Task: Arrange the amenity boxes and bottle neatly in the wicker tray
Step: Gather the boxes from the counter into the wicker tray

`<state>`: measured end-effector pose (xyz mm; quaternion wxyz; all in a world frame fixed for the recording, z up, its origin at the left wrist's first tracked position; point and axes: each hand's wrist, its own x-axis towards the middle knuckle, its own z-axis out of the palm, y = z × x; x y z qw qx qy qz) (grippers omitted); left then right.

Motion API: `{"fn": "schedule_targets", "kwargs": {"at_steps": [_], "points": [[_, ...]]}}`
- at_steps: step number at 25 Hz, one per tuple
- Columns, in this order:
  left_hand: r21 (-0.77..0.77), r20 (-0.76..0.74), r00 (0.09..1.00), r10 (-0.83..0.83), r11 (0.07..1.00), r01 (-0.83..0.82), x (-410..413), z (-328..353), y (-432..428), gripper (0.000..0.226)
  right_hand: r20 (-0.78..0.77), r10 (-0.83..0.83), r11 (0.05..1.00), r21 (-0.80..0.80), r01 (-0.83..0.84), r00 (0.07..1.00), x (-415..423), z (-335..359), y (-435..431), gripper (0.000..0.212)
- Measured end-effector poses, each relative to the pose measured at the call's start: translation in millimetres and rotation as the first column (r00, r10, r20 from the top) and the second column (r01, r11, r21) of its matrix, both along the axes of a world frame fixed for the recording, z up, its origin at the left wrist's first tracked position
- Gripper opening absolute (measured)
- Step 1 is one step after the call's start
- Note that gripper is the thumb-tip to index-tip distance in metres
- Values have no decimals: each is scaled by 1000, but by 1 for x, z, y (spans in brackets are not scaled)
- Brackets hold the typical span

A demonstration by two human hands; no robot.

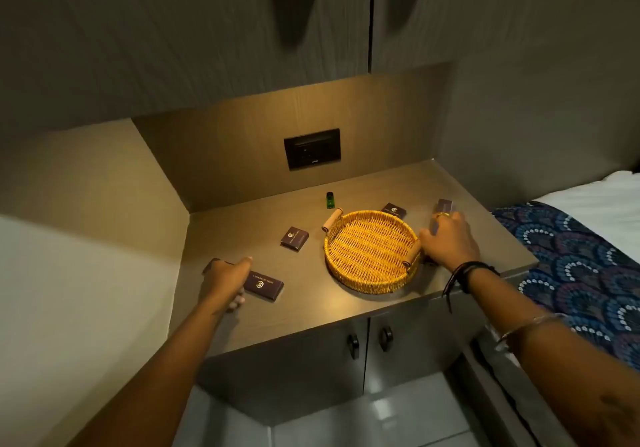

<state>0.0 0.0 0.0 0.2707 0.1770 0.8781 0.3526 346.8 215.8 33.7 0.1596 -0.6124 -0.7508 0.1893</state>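
Round yellow wicker tray (370, 275) empty on countertop; boxes & bottle scattered around it.
L hand (227, 275) closed on long dark purple box (263, 285); R hand (448, 242) closed on tall purple box (442, 212). Small green glass bottle (330, 200) behind tray. Boxes judged light, stiff card; best pinched by long edges.

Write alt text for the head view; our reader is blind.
An empty round wicker tray sits on a countertop, a hand at each side: left hand on a long dark box, right hand on another. Two small boxes and a green bottle lie around it.
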Motion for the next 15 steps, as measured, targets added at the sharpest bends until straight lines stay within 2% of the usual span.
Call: {"fn": "schedule_targets", "kwargs": {"at_steps": [4, 8, 10, 12, 14, 15], "points": [[-83, 61, 984, 170, 983, -165, -6, -5, 13, 44, 43, -82, 989, -123, 86, 996, 1, -3, 42, 40], [-123, -35, 959, 280, 952, -282, -1, -9, 31, 38, 15, -130, 971, -203, 130, 991, 4, -18, 76, 47], [-117, -28, 937, 349, 929, -350, 5, -13, 36, 47, 15, -138, 951, -276, 137, 990, 7, -26, 88, 49], [-140, -51, 923, 382, 912, -385, 17, -18, 35, 54, -9, -116, 947, -303, 108, 993, 10, -34, 92, 42], [-159, -60, 923, 379, 910, -384, 29, -17, 36, 50, -57, -114, 948, -305, 91, 992, 11, -40, 96, 30], [-167, -60, 929, 366, 913, -371, 33, -16, 37, 46, -89, -126, 948, -305, 93, 988, 10, -41, 98, 31]]}}
